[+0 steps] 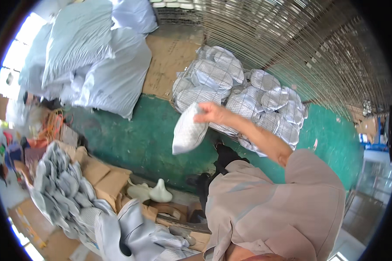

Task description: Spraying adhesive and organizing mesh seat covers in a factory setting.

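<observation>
- Green floor [135, 139]: the open strip of it runs under my outstretched arm, and against it I see the pad in mid-air; I can't judge how high it is.
- Wire baskets [231, 135]: filled with pale, wrapped-looking cushions, they stand on the floor ahead of me. My forearm passes over their near edge, and the pad is just beyond their near left corner, its top end overlapping that corner in this view. I can't tell whether the two touch.
- Bulging white sacks [113, 74]: well apart from my hand, past the floor strip, ahead and to the left.
- Grey heap of covers [63, 182]: down to my left, well apart from the pad.
- Pale pad [190, 130]: it hangs to the left of my fingers and a little toward me. Its long axis slants from the top end beside the baskets down to the lower left, the free end pointing away from them.
- Right hand [212, 114]: the one on the pad, so the nearer; my left is out of sight.
- Fingers [200, 117]: pinched together on the pad's upper right edge, leaving the rest of it free.
</observation>
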Available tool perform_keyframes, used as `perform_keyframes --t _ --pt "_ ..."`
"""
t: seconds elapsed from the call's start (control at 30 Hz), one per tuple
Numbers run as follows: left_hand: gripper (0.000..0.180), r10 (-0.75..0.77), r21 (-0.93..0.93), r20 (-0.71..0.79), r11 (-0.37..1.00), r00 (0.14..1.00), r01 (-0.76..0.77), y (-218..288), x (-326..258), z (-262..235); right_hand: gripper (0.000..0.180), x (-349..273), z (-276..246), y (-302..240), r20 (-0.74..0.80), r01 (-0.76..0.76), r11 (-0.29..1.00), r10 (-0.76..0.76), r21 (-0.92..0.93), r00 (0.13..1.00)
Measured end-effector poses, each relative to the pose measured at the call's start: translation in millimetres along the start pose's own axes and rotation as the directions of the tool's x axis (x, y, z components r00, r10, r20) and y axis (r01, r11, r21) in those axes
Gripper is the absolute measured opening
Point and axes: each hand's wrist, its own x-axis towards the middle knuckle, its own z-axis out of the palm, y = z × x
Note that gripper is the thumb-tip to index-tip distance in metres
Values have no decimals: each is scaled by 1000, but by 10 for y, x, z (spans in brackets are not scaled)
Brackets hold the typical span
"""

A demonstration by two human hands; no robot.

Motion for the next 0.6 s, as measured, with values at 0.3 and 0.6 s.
perform_keyframes --t 0.3,0.6 --pt "66 -339 120 568 936 750 332 -931 -551 1386 40 -455 -1868 -130 -501 -110 994 101 11 860" --pt "63 -532 260 709 808 463 529 -1477 -1360 2703 47 -557 -2286 433 -526 -308 951 275 26 805"
